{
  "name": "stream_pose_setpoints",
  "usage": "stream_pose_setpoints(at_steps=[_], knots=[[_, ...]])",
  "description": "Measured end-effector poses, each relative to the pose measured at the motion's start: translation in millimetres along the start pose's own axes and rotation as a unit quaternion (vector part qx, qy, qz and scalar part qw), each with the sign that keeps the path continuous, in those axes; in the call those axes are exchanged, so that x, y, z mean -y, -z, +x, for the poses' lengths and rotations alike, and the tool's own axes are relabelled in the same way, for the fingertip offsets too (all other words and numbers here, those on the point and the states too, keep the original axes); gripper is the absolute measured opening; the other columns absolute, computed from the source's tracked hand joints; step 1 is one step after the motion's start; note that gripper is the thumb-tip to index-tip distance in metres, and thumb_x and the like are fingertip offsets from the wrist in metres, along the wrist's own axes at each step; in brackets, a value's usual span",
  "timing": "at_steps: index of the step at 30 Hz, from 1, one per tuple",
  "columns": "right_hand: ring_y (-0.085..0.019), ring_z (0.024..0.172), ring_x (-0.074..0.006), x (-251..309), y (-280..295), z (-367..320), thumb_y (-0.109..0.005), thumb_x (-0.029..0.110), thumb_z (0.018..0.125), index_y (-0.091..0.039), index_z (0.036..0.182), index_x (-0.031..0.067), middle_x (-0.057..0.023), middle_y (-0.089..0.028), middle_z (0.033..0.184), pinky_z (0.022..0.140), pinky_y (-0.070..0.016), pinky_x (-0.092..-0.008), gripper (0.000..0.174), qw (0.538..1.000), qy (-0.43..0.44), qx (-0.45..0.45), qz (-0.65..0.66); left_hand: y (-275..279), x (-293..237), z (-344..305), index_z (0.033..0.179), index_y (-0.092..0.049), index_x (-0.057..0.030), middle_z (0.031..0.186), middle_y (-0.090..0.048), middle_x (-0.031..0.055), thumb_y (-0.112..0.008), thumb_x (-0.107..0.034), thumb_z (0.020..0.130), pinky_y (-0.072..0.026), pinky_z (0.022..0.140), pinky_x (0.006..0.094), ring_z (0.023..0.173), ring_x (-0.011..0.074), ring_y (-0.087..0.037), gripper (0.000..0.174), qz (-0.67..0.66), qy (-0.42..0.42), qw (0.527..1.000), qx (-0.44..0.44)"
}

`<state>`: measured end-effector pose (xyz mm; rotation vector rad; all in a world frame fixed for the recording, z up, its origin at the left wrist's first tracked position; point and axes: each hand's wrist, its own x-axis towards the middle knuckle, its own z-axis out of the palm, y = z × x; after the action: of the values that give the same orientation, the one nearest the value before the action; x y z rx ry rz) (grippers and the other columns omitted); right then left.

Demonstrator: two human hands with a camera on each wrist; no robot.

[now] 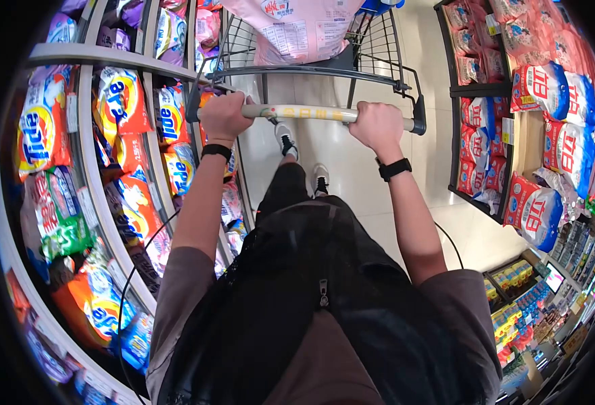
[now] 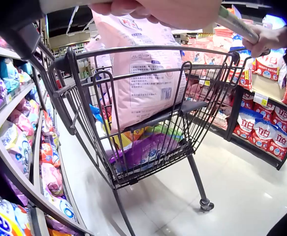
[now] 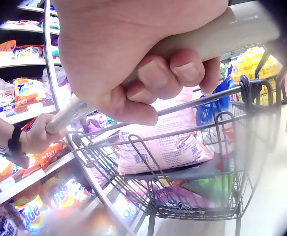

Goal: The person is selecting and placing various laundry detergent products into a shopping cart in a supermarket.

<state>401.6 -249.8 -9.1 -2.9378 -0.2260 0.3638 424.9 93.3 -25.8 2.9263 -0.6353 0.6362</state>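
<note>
Two grips, left hand (image 1: 224, 116) and right hand (image 1: 377, 126), are clasping one cream plastic cart handle (image 1: 304, 112), one pink plastic bag (image 1: 291, 27) lying inside, detergent shelves (image 1: 85, 142) flanking.

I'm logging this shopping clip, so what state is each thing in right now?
left hand, gripping the cart handle
right hand, gripping the cart handle
shopping cart, upright, loaded
pink bag, standing upright in the shopping cart
left shelves, full of detergent bags

On your left, orange and yellow Tide bags (image 1: 37, 138) crowd the pale shelves (image 1: 85, 155) edge to edge. On your right, red-and-white detergent bags (image 1: 537, 88) pack a dark shelving unit (image 1: 478, 90). Between them you see glossy pale floor (image 1: 351, 169), with small yellow packs (image 1: 513, 275) on a low shelf at lower right.
</note>
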Motion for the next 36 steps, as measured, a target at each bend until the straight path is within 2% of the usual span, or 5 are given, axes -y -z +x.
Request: stream_pose_setpoints(at_steps=[6,10,15,26,36], knots=[[-0.070,0.061,-0.0316,20.6,-0.5,38.2,-0.066,0.021,0.069,-0.072,0.070,0.0133,-0.0110,-0.070,0.066,0.062,-0.0554,-0.0417,0.010,1.000,-0.004,-0.008,0.006,-7.6,41.2,25.4,0.064,-0.054,-0.0164,0.056,-0.052,0.0040,-0.077,-0.030,0.077,-0.0424,0.050,0.0417,0.051,0.0255,-0.056,0.030,-0.009,-0.008,1.000,0.018],[-0.068,0.060,-0.0323,26.4,0.7,57.2,-0.066,0.021,0.067,-0.068,0.066,0.0127,-0.0107,-0.068,0.064,0.062,-0.0538,-0.0426,0.008,1.000,-0.002,-0.020,0.007,-13.1,51.2,33.4,0.064,-0.054,-0.0174,0.056,-0.051,0.0029,-0.077,-0.027,0.079,-0.0416,0.051,0.0413,0.053,0.0243,-0.056,0.028,-0.039,0.023,0.999,0.022],[-0.067,0.060,-0.0326,24.2,-0.6,81.7,-0.068,0.021,0.066,-0.067,0.066,0.0127,-0.0112,-0.068,0.064,0.063,-0.0535,-0.0422,0.009,1.000,-0.008,-0.014,-0.002,-27.9,67.2,45.9,0.064,-0.052,-0.0181,0.057,-0.051,-0.0019,-0.074,-0.022,0.081,-0.0415,0.055,0.0340,0.054,0.0172,-0.057,0.029,-0.031,-0.009,0.999,-0.016],[-0.063,0.058,-0.0328,24.4,16.0,142.3,-0.067,0.020,0.065,-0.062,0.064,0.0114,-0.0095,-0.063,0.060,0.062,-0.0510,-0.0425,0.010,1.000,0.001,-0.013,0.018,-51.3,99.3,95.8,0.065,-0.050,-0.0167,0.060,-0.049,-0.0017,-0.074,-0.020,0.082,-0.0382,0.055,0.0338,0.055,0.0170,-0.053,0.030,-0.045,-0.006,0.999,-0.026],[-0.065,0.059,-0.0312,3.3,40.0,244.8,-0.068,0.017,0.063,-0.061,0.064,0.0109,-0.0111,-0.065,0.061,0.062,-0.0508,-0.0408,0.009,0.999,0.030,-0.025,0.036,-85.9,134.9,182.3,0.063,-0.051,-0.0174,0.059,-0.050,-0.0005,-0.076,-0.022,0.080,-0.0382,0.054,0.0359,0.055,0.0189,-0.053,0.030,-0.042,0.011,0.999,0.013]])
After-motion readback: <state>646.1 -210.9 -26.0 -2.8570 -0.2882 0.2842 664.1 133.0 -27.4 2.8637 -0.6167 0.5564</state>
